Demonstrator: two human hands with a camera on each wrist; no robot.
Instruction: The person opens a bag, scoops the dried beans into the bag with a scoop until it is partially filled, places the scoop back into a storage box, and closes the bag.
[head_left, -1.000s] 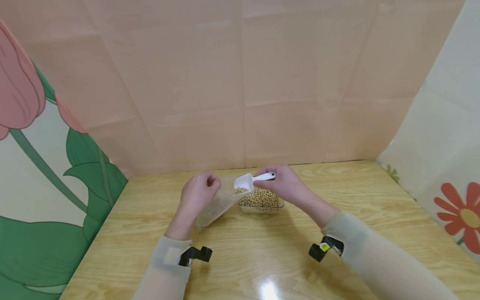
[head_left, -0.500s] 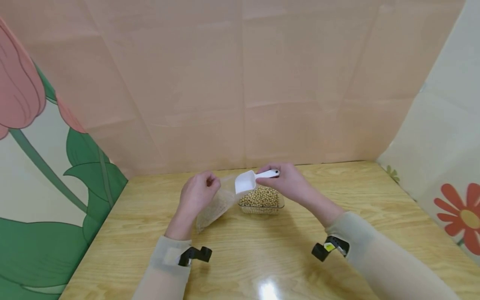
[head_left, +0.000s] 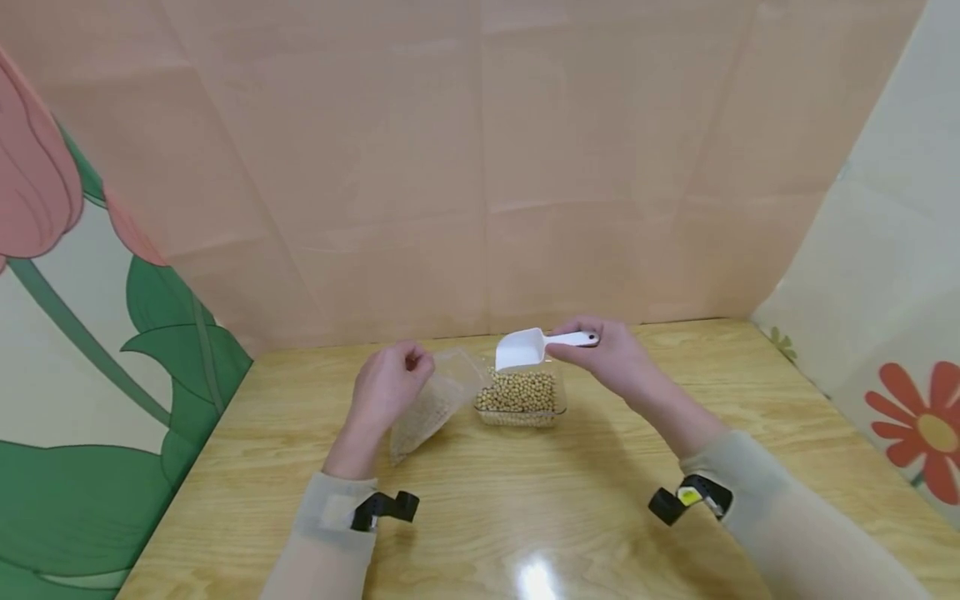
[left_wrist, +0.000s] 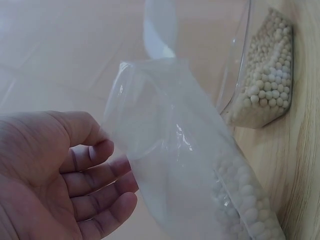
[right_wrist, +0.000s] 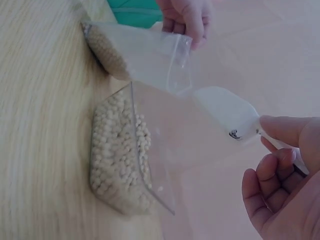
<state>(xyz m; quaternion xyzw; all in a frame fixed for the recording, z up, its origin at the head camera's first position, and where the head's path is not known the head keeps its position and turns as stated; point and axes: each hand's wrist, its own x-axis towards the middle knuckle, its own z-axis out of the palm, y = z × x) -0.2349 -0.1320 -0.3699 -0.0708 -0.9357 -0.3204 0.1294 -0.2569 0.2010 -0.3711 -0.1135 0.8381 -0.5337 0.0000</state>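
My left hand [head_left: 390, 387] pinches the upper edge of a clear plastic zip bag [left_wrist: 165, 130], which leans with its mouth toward the right. Pale round beans [left_wrist: 250, 205] fill the bag's lower part. My right hand [head_left: 611, 354] grips the handle of a white scoop [head_left: 521, 350] between thumb and fingers. The scoop hangs above a clear rectangular container [head_left: 521, 421] and no beans show in its bowl. Inside the container lies a heap of round yellowish beans [right_wrist: 117, 150]. In the right wrist view the scoop's front edge is near the bag's mouth.
Everything stands on a light wood-grain table [head_left: 480, 517]. A pinkish paper backdrop [head_left: 480, 167] rises behind it. Printed panels with a tulip [head_left: 33, 158] at left and a red flower [head_left: 926, 425] at right flank the table.
The scoop held beans a second ago inside the bag's mouth; it has tipped up, lost them, and moved right and out over the container. The left hand has barely moved.
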